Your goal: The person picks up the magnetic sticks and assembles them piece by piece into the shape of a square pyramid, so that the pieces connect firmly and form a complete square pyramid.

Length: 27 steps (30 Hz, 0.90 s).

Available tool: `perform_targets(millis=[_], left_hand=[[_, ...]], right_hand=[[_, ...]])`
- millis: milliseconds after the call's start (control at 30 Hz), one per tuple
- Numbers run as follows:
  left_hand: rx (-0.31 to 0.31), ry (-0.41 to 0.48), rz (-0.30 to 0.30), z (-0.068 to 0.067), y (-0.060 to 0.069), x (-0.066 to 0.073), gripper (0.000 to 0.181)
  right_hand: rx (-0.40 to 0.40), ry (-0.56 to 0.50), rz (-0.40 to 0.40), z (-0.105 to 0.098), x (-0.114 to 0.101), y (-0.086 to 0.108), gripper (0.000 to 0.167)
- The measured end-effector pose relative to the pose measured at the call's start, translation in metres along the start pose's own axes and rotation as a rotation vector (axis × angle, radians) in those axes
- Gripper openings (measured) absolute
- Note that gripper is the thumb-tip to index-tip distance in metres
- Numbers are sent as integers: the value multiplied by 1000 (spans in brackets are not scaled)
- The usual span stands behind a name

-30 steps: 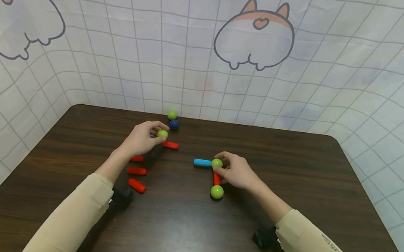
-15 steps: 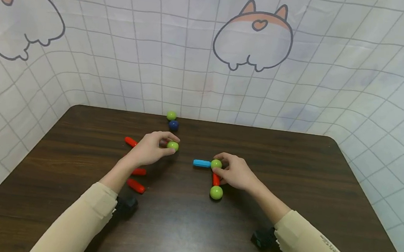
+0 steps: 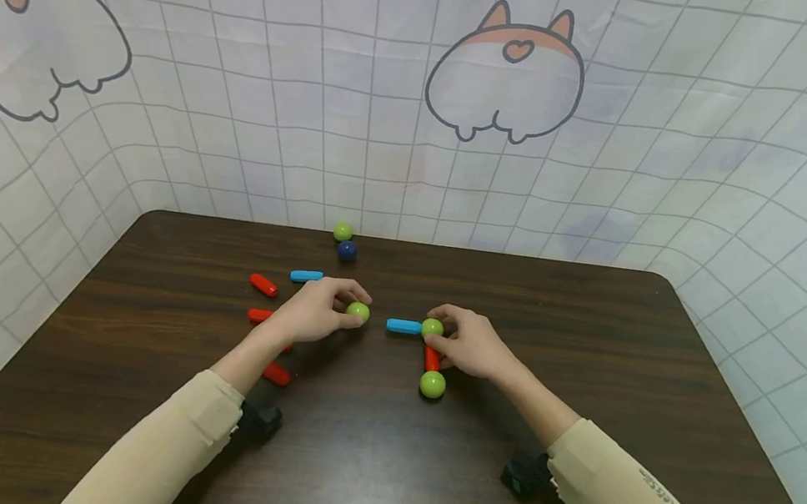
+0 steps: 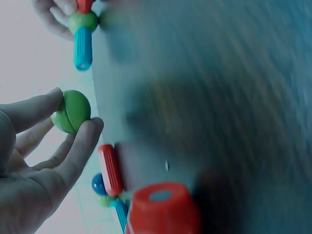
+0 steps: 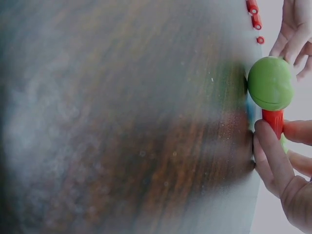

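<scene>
My left hand (image 3: 313,312) pinches a green ball (image 4: 73,111) between thumb and fingertips, above the table. A seam line crosses the ball in the left wrist view. To its right, my right hand (image 3: 475,345) holds a joined ball-and-rod piece. That piece has a green corner ball (image 3: 432,329), a blue rod (image 3: 404,327) pointing left, and a red rod (image 3: 431,359) leading to a second green ball (image 5: 270,84) nearest me. In the right wrist view the fingers close around the red rod. The held ball is a short gap from the blue rod's free end.
Several loose red rods (image 3: 264,284) lie left of and partly under the left forearm. A loose blue rod (image 3: 305,276) is behind the left hand. Further back are a navy ball (image 3: 347,251) and a green ball (image 3: 343,231), near the far edge of the table (image 3: 558,288).
My left hand has carried the green ball right and toward me, closer to the blue rod's end. The loose blue rod behind it now shows. The right hand and its piece stay put.
</scene>
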State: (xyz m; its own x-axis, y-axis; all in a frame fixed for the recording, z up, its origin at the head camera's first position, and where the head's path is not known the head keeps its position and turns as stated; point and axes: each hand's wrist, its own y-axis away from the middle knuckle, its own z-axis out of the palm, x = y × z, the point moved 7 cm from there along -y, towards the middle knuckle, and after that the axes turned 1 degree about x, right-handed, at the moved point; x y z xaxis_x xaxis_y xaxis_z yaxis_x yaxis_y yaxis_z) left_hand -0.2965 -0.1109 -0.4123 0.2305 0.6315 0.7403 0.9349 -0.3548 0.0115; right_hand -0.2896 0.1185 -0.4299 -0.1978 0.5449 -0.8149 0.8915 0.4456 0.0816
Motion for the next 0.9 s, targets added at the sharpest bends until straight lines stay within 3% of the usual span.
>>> perform_targets(millis=[467, 900], left_hand=[[-43, -31, -29, 22, -7, 6, 23], [-66, -48, -15, 26, -12, 12, 23]], right_hand=[[12, 2, 19, -1, 1, -2, 40], [17, 4, 14, 0, 0, -1, 41]])
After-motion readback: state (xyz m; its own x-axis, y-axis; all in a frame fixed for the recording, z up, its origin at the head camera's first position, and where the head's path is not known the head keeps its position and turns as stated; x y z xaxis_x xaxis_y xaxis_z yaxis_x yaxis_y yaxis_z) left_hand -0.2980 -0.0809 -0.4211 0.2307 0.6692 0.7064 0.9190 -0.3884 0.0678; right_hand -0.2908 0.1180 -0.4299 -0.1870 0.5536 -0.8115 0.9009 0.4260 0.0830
